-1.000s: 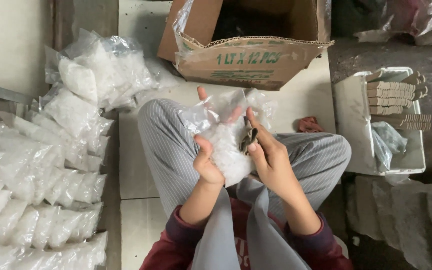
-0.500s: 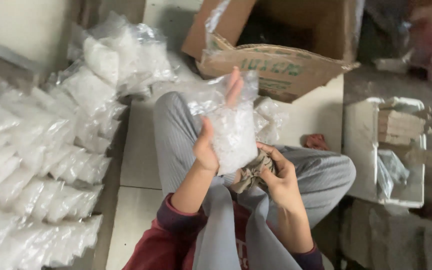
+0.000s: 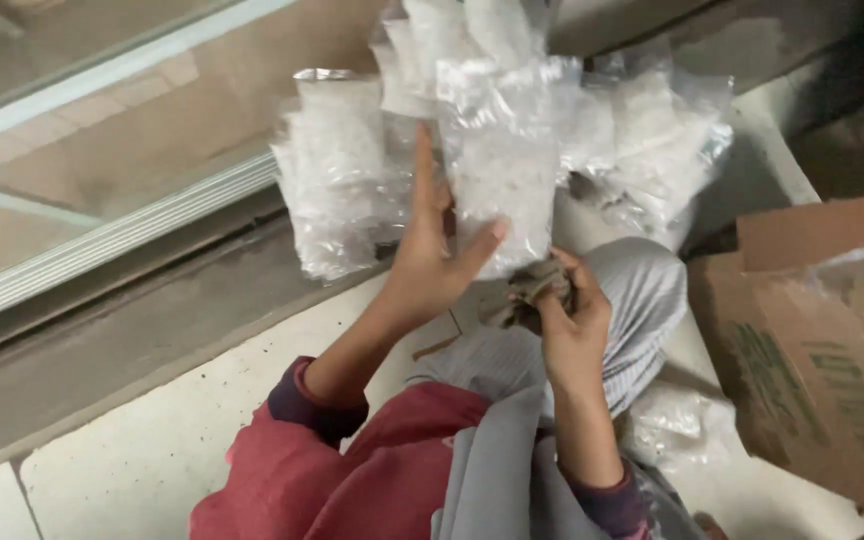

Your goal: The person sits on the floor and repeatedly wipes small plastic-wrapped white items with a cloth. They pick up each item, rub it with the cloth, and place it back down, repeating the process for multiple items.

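Pale floor tiles hold heaped bags (image 3: 352,170). Left hand (image 3: 432,265) loosely pinches a clear packet (image 3: 507,170); right hand (image 3: 572,315) fists brownish scraps (image 3: 537,285). That light grip could let the packet slip.

glossy clear plastic bag (image 3: 505,160), matt brown cardboard box (image 3: 812,370)

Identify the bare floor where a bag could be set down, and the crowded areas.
Free: pale floor between the window track and the person's red sleeve. Crowded: the heap of clear bags beyond the left hand, and the cardboard box side.
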